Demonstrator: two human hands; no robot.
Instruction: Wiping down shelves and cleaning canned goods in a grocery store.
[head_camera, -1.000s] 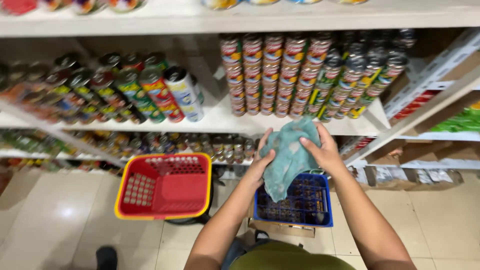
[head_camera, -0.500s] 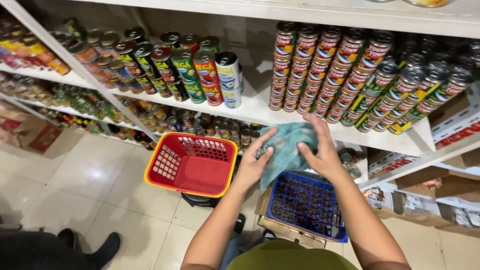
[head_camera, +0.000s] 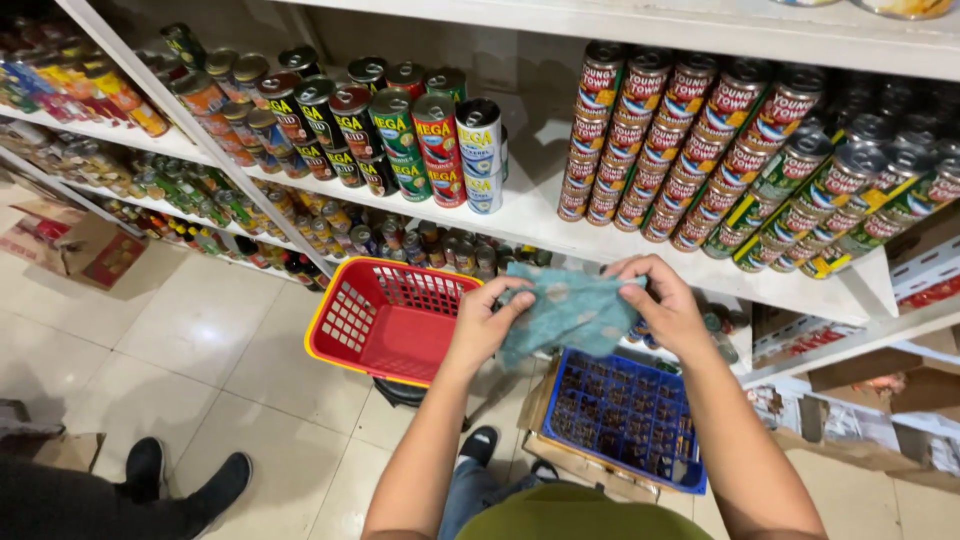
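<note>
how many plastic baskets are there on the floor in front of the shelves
2. The red basket sits left, below the left hand. The blue basket sits right, partly hidden under the teal cloth and the right hand. Others may lie outside the view.

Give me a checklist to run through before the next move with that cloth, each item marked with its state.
1. Both hands on the teal cloth: ok, left hand and right hand grip it.
2. Cloth spread flat: not ok, bunched.
3. Cloth clean: cannot tell, darker marks show.
4. White shelf has a bare gap between the cans: ok.
5. Red basket empty: ok.
6. Floor space: not ok, another person's black shoes stand close.
</note>
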